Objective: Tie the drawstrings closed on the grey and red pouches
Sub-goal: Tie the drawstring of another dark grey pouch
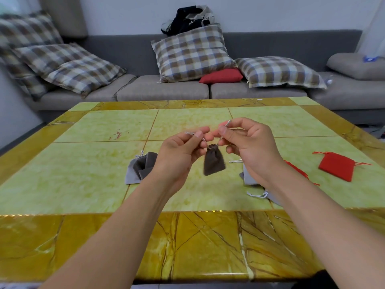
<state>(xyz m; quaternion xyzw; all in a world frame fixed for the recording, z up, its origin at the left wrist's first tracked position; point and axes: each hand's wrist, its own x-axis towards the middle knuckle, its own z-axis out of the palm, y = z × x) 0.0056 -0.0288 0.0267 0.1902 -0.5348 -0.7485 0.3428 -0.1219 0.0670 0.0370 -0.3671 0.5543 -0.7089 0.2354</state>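
Note:
A dark grey pouch (214, 161) hangs in the air above the table, its mouth gathered tight. My left hand (181, 155) pinches one silver drawstring end to the left of the pouch's mouth. My right hand (248, 147) pinches the other end to the right, so the strings spread apart. A heap of grey pouches (141, 166) lies on the table at the left. More grey pouches (250, 178) lie partly hidden under my right wrist. One red pouch (336, 166) lies flat at the right, and another red pouch (296, 168) peeks out beside my right forearm.
The table (104, 126) has green tiles and a yellow marble border. Behind it stands a grey sofa (166, 88) with several plaid cushions, a red cushion (221, 76) and a bundle of dark clothing (188, 18).

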